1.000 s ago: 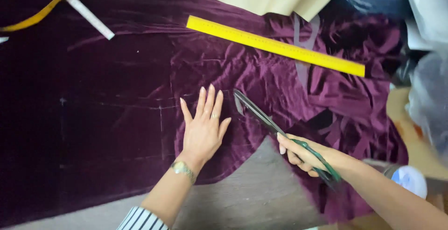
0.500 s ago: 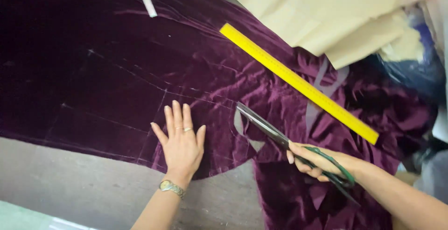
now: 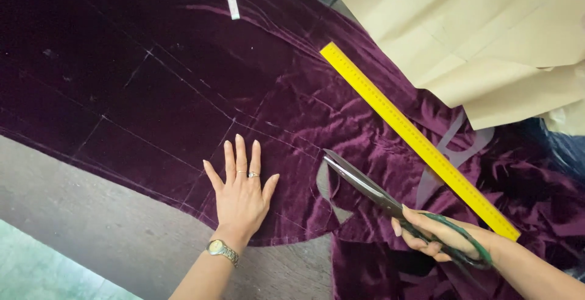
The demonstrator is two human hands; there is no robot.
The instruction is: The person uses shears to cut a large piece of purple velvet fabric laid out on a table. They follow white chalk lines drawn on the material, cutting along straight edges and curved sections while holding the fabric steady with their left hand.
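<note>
Purple velvet (image 3: 183,93) cut further, scissors (image 3: 372,187) advanced, left hand (image 3: 241,193) still flat

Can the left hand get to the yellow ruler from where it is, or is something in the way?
Probably yes. The left hand lies flat on the purple velvet, and only open cloth lies between it and the yellow ruler; the scissors sit lower.

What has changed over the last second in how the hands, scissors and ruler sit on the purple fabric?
The view has swung left, so the yellow ruler now lies steeper in the picture and more brown paper shows. The scissors have advanced a little along the cut in the purple velvet. Unchanged: the left hand stays flat on the cloth, and the right hand keeps its grip on the scissor handles.
</note>
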